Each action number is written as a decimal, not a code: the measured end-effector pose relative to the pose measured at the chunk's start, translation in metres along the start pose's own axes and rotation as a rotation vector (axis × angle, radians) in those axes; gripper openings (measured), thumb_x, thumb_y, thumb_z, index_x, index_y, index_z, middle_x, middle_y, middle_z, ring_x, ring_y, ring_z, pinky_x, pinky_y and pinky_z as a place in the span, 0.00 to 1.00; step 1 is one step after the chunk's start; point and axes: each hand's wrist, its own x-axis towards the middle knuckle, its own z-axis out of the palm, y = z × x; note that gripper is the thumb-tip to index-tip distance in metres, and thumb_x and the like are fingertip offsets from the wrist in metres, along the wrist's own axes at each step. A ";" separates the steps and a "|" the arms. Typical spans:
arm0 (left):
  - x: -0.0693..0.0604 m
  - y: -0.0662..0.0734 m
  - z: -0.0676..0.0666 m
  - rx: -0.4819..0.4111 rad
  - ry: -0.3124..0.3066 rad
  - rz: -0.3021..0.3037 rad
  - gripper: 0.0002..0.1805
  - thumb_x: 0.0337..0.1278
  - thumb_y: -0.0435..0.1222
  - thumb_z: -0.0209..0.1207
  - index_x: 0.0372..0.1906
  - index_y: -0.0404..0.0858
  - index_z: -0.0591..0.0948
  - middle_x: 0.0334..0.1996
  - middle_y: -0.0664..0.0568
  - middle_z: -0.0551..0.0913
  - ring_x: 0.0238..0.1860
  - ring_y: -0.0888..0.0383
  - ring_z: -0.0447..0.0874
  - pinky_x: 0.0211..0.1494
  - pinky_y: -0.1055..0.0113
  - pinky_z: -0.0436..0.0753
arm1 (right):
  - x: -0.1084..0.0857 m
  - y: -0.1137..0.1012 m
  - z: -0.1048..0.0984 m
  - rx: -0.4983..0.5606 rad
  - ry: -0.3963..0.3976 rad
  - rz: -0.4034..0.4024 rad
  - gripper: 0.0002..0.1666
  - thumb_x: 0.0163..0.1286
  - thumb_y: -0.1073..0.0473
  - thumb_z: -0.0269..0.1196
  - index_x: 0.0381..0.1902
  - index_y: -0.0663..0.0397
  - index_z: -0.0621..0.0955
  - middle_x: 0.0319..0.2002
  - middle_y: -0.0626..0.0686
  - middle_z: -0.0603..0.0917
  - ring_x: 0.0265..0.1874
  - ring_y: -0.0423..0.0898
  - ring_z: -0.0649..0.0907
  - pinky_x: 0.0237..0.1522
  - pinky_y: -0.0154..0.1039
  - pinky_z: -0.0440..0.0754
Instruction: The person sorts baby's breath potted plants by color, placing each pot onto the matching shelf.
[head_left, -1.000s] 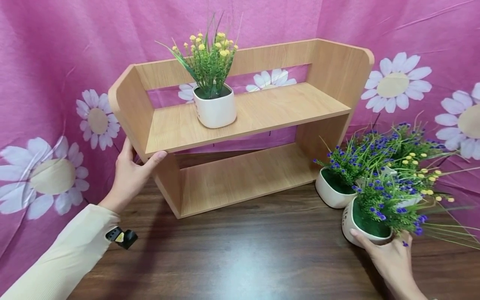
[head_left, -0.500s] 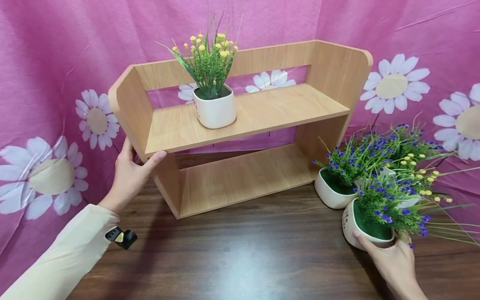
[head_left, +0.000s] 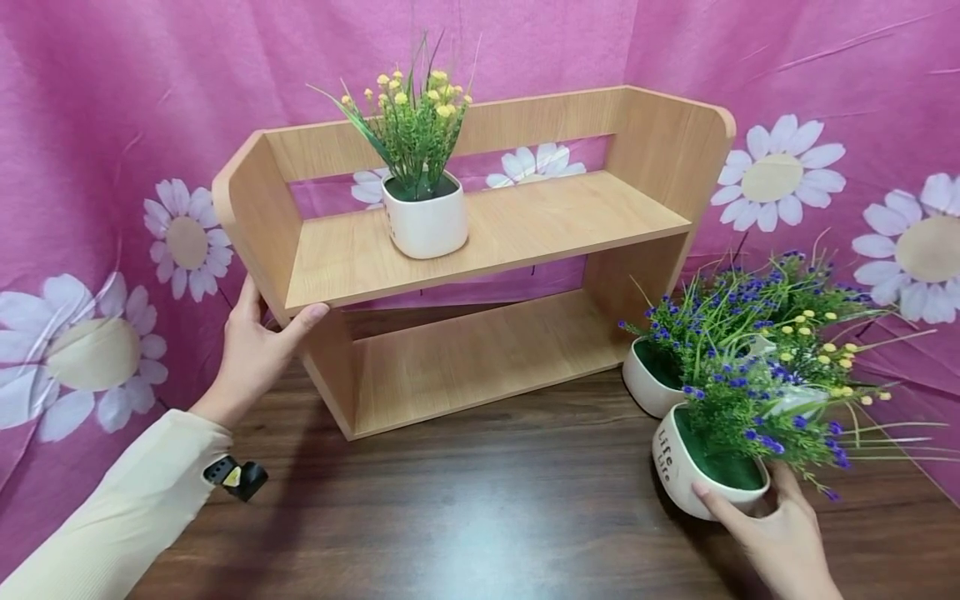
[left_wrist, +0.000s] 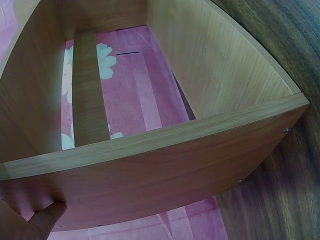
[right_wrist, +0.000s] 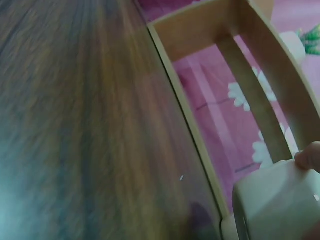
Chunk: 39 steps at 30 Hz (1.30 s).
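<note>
A two-tier wooden shelf (head_left: pixel 487 217) stands on the table, one white pot with yellow flowers (head_left: pixel 426 218) on its upper board. My left hand (head_left: pixel 258 350) grips the shelf's left side panel, thumb at the front edge of the upper board; the left wrist view shows fingers against the outside of the panel (left_wrist: pixel 150 180). At the right, my right hand (head_left: pixel 780 529) holds a white pot lettered "Life" (head_left: pixel 678 475) with blue-purple flowers, thumb on its near side. In the right wrist view that pot (right_wrist: pixel 280 200) fills the lower right corner, under a fingertip.
Behind the held pot, another white pot with blue flowers (head_left: pixel 648 383) stands beside the shelf's right end, with more blue and yellow flowering plants (head_left: pixel 813 350) close by. Dark wood table (head_left: pixel 450 508) lies in front. A pink cloth with daisies (head_left: pixel 525 42) hangs behind.
My right hand has shifted the "Life" pot a little left and nearer, away from the other plants, and its lettering now shows more. My left hand keeps its grip on the shelf.
</note>
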 end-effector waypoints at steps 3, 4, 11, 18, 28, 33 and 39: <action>0.000 -0.001 0.000 0.004 -0.001 -0.003 0.43 0.54 0.37 0.67 0.73 0.50 0.58 0.66 0.46 0.69 0.60 0.55 0.70 0.54 0.73 0.79 | 0.000 -0.009 0.007 0.054 -0.035 -0.072 0.50 0.61 0.51 0.69 0.69 0.67 0.55 0.59 0.72 0.68 0.40 0.19 0.69 0.31 0.13 0.69; 0.000 0.000 0.000 0.003 -0.001 -0.003 0.43 0.54 0.37 0.67 0.73 0.50 0.58 0.66 0.46 0.69 0.60 0.55 0.70 0.54 0.73 0.79 | -0.001 -0.012 0.010 0.090 -0.043 -0.115 0.48 0.61 0.54 0.69 0.69 0.68 0.56 0.58 0.71 0.68 0.40 0.16 0.69 0.33 0.12 0.71; 0.001 0.000 0.000 0.008 -0.015 -0.011 0.42 0.55 0.38 0.66 0.73 0.50 0.58 0.64 0.47 0.70 0.59 0.57 0.71 0.52 0.74 0.80 | 0.005 -0.040 0.040 0.272 -0.084 -0.389 0.46 0.54 0.69 0.71 0.67 0.66 0.62 0.56 0.50 0.72 0.47 0.19 0.72 0.46 0.16 0.73; 0.000 0.000 0.002 0.013 -0.029 -0.013 0.42 0.56 0.38 0.66 0.73 0.49 0.57 0.65 0.46 0.70 0.59 0.55 0.71 0.54 0.69 0.80 | 0.023 -0.068 0.074 0.338 -0.210 -0.433 0.45 0.52 0.66 0.73 0.65 0.70 0.65 0.57 0.68 0.74 0.47 0.24 0.74 0.50 0.16 0.71; 0.001 0.003 0.002 0.000 -0.038 -0.009 0.42 0.57 0.39 0.65 0.73 0.49 0.57 0.66 0.47 0.69 0.61 0.52 0.70 0.57 0.47 0.77 | 0.056 -0.102 0.126 0.433 -0.438 -0.441 0.48 0.54 0.64 0.72 0.67 0.69 0.60 0.63 0.66 0.70 0.62 0.56 0.69 0.64 0.45 0.68; 0.001 0.003 0.000 0.006 -0.029 -0.019 0.42 0.57 0.39 0.65 0.73 0.52 0.56 0.66 0.48 0.68 0.62 0.53 0.69 0.57 0.48 0.77 | 0.072 -0.121 0.153 0.549 -0.553 -0.434 0.47 0.54 0.67 0.70 0.67 0.70 0.58 0.61 0.68 0.70 0.60 0.60 0.72 0.60 0.43 0.74; -0.001 0.002 -0.001 0.009 -0.028 -0.028 0.43 0.57 0.39 0.65 0.74 0.52 0.55 0.67 0.48 0.67 0.62 0.53 0.68 0.59 0.46 0.76 | 0.089 -0.138 0.181 0.598 -0.660 -0.413 0.47 0.54 0.67 0.68 0.67 0.68 0.58 0.63 0.68 0.69 0.61 0.59 0.71 0.61 0.43 0.73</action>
